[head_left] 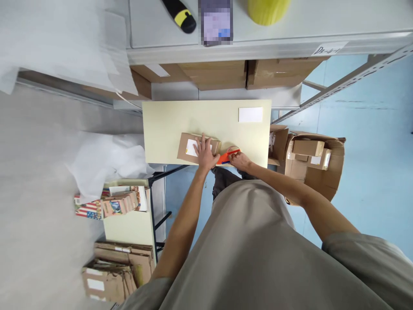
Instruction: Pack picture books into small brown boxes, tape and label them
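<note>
A small brown cardboard box (183,148) with a white label (190,147) lies near the front edge of the pale yellow table (161,122). My left hand (205,155) rests on it with fingers spread, pressing on its top and right part. Just right of the box, my right hand (240,160) is closed around an orange tape dispenser (223,159) with a round roll in it. The dispenser's front end is close to the box's right end; whether they touch I cannot tell. My right hand hides part of its handle.
A white paper slip (250,114) lies at the table's back right. Behind is a metal shelf (226,55) with cartons below. An open carton (335,170) holding small boxes stands right. At left are white wrapping sheet (103,155), books (119,204) and flattened cardboard (112,275).
</note>
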Tool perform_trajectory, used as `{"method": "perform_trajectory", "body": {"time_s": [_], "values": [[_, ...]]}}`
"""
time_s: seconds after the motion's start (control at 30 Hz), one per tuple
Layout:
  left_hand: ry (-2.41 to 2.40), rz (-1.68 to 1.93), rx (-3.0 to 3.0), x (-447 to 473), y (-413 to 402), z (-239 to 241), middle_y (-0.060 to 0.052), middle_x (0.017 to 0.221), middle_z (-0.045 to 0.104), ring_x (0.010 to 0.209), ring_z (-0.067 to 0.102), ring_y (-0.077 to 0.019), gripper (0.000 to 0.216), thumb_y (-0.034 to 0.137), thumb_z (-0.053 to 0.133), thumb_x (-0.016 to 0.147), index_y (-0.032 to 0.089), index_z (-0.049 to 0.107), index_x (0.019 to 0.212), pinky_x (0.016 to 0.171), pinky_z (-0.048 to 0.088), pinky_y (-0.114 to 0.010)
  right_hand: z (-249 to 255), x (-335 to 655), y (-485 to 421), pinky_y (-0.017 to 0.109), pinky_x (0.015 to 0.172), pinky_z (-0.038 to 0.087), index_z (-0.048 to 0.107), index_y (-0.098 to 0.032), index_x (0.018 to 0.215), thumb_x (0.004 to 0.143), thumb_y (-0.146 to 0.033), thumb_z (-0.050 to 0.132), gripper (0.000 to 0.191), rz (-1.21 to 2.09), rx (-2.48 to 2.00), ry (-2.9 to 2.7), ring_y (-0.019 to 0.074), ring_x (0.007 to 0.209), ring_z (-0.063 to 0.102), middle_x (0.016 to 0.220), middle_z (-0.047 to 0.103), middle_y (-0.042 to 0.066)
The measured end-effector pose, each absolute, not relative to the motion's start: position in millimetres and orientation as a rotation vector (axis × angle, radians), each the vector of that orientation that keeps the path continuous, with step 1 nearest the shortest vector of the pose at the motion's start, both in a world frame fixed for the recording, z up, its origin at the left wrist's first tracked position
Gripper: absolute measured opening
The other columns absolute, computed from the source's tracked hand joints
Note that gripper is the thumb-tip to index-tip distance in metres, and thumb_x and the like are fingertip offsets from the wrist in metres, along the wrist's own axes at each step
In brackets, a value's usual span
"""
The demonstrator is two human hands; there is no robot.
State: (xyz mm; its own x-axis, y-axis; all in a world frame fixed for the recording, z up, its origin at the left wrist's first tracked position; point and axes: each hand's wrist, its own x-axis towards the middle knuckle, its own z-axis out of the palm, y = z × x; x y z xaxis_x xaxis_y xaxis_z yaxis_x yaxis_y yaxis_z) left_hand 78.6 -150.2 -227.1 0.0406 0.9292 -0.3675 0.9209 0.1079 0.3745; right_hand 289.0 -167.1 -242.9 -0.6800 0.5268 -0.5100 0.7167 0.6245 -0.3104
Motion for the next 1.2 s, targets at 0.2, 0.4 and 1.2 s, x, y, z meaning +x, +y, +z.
{"method": "perform_trajectory", "body": {"time_s": [0.2,0.4,1.2], "values": [[1.779,0.061,1.877,82.4,-171.7,-229.7,-0.012,0.192,0.02,0.18,-0.005,-0.0363,0.076,0.014,0.066,0.08,0.02,0.055,0.155,0.144,0.003,-0.07,-245.9,261.7,-176.7,0.045,0.098,0.053,0.067,0.007,0.14,0.107,-0.004,0.04,0.044,-0.716,0.858,2.532,0.035,0.115,0.079,0.125,0.08,0.033],[1.756,0.04,1.914,80.5,-174.3,-228.7,-0.01,0.192,0.02,0.18,-0.006,-0.0373,0.067,0.013,0.066,0.081,0.022,0.06,0.147,0.144,0.005,-0.073,-249.1,318.2,-169.4,0.046,0.107,0.05,0.06,0.006,0.149,0.108,-0.008,0.045,0.046,-0.667,0.779,2.602,0.0343,0.116,0.078,0.125,0.079,0.031],[1.482,-0.018,2.063,28.1,-148.8,-219.3,-0.02,0.182,0.039,0.179,0.003,-0.0409,0.062,0.002,0.061,0.066,0.018,0.066,0.126,0.143,0.007,-0.075,-233.8,360.4,-85.8,0.052,0.121,0.043,0.051,0.01,0.155,0.118,-0.041,0.048,0.063,-0.581,1.113,2.46,0.0415,0.131,0.073,0.138,0.074,0.038]]}}
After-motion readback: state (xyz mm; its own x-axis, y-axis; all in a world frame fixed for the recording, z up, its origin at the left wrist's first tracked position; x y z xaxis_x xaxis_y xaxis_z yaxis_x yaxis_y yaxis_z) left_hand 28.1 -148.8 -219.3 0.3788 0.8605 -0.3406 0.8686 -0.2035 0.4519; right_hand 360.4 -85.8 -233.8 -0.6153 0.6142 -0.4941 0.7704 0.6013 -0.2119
